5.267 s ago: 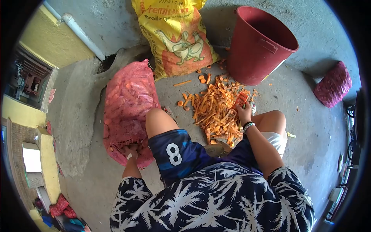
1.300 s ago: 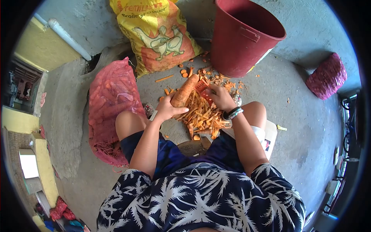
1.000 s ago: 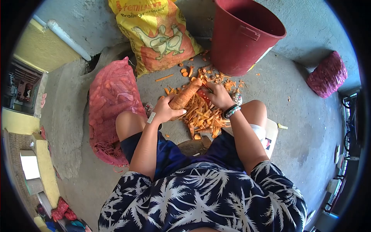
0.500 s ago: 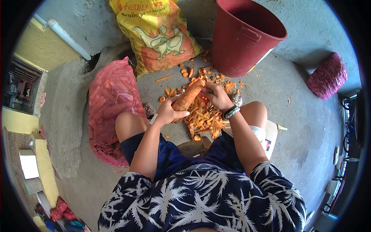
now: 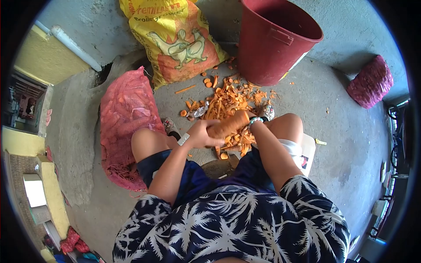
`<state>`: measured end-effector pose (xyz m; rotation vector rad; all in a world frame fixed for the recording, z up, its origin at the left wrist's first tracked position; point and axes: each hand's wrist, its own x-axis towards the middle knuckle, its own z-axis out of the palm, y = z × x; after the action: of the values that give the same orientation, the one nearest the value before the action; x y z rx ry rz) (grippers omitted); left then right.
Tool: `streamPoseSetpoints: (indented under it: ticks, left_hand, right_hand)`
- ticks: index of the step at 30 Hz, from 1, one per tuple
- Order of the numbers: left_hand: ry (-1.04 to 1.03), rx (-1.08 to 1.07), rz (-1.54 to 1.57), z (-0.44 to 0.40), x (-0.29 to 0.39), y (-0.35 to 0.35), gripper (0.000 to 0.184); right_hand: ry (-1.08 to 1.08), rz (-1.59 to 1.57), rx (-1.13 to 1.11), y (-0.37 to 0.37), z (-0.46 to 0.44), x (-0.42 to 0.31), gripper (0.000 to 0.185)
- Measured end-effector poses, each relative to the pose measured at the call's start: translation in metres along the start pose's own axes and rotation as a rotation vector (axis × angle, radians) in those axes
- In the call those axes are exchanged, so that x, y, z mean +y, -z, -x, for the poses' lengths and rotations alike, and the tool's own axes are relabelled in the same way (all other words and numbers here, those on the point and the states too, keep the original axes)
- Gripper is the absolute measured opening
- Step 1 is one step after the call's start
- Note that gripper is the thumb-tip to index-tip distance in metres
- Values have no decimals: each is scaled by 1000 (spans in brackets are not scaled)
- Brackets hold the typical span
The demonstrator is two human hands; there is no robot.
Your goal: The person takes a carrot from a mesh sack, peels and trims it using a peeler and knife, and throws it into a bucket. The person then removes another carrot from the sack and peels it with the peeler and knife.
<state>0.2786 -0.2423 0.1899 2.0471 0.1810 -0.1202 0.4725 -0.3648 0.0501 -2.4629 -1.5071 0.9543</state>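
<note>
A large carrot (image 5: 230, 124) lies in my left hand (image 5: 202, 133), whose fingers are wrapped round its lower end; it is slightly blurred. My right hand (image 5: 253, 117) is mostly hidden behind the carrot's upper end, with only the braceleted wrist plain to see. Whatever that hand holds does not show. Below both hands a heap of orange peelings and carrot pieces (image 5: 228, 98) covers the floor between my feet. A crumpled silvery wrapper (image 5: 201, 109) rests at the heap's left side.
A pink mesh sack of carrots (image 5: 131, 118) stands by my left leg. Beyond the heap are a yellow feed sack (image 5: 180, 44) and a red bin (image 5: 274, 52). A purple mesh sack (image 5: 372, 82) leans at the right wall. A yellow-handled object (image 5: 321, 142) lies right of my leg.
The carrot has come lower and to the right, tilted flatter. My right hand has moved down behind it, and the red peeler seen earlier is now hidden. The silvery wrapper is now plainly visible.
</note>
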Motion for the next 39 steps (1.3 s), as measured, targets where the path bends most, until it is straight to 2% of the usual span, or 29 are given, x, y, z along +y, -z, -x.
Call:
streamPoseSetpoints:
  ticks: [1, 2, 4, 5, 6, 7, 8, 10, 11, 13, 14, 15, 16, 18, 21, 24, 25, 27, 28, 30, 31, 34, 36, 37, 39]
  left_hand:
    - [-76, 92, 85, -5, -15, -5, 57]
    - [-78, 96, 81, -13, -44, -8, 57]
    - [96, 453, 805, -28, -95, -9, 58]
    - [8, 500, 936, -29, -80, -3, 60]
    - [-81, 544, 1064, -27, -57, 6, 63]
    - [-203, 496, 1129, -22, -44, 14, 51]
    - [-205, 496, 1128, -20, -39, 18, 51]
    - [-170, 619, 1068, -20, -34, 23, 39]
    - [-140, 654, 1159, -21, -41, 22, 28]
    - [-116, 651, 1245, -23, -60, 14, 25]
    - [-95, 651, 1328, -23, -66, 13, 23]
    - [-64, 610, 1413, -21, -68, 13, 20]
    - [-63, 609, 1412, -20, -70, 14, 20]
    - [-71, 578, 1421, -20, -68, 13, 18]
    - [-142, 551, 1411, -19, -46, 7, 17]
    - [-58, 313, 1505, -16, -27, 5, 35]
    - [-56, 309, 1502, -14, -26, 8, 35]
    - [-78, 129, 1310, -10, -27, 14, 52]
    - [-78, 126, 1311, -9, -28, 16, 52]
    - [-39, 24, 1038, -8, -29, 21, 64]
    - [-50, 57, 996, -9, -30, 18, 65]
    - [38, -30, 849, -9, -35, 14, 63]
    - [73, -12, 785, -13, -38, -6, 58]
    - [134, 109, 763, -13, -38, -16, 52]
    - [213, 309, 808, -15, -41, -29, 37]
  right_hand:
    - [54, -88, 68, -13, -5, 6, 27]
    - [-176, -50, -98, 25, 17, -31, 29]
    - [89, 251, -210, 21, 7, -30, 32]
    - [96, 258, -214, 22, 9, -34, 32]
    - [-72, 4, -89, 24, 16, -41, 33]
    - [-240, -252, 40, 26, 21, -46, 34]
    - [-239, -252, 41, 25, 22, -48, 34]
    - [-261, -265, 124, 23, 24, -51, 33]
    - [-265, -267, 125, 21, 24, -51, 33]
    - [-178, -543, 247, 12, 21, -55, 27]
    - [-178, -544, 245, 12, 24, -62, 27]
    - [-247, -882, 163, 14, 31, -72, 26]
    - [-313, -1219, 75, 15, 35, -80, 25]
    - [-332, -1294, 48, 8, 35, -84, 22]
    - [-378, -1679, 131, 6, 38, -99, 22]
    - [-262, -1840, 229, 9, 33, -97, 17]
    - [-291, -1869, 145, 14, 34, -89, 16]
    - [-262, -1872, 202, 20, 30, -76, 16]
    - [-229, -1869, 254, 23, 27, -70, 16]
    - [-176, -1817, 305, 33, 28, -65, 14]
    - [-111, -1808, 342, 37, 27, -63, 13]
    - [-2, -1803, 359, 48, 33, -63, 13]
    - [38, -1506, 349, 60, 45, -73, 17]
    - [62, -1465, 285, 58, 43, -73, 20]
    - [-43, -1465, 211, 60, 46, -74, 20]
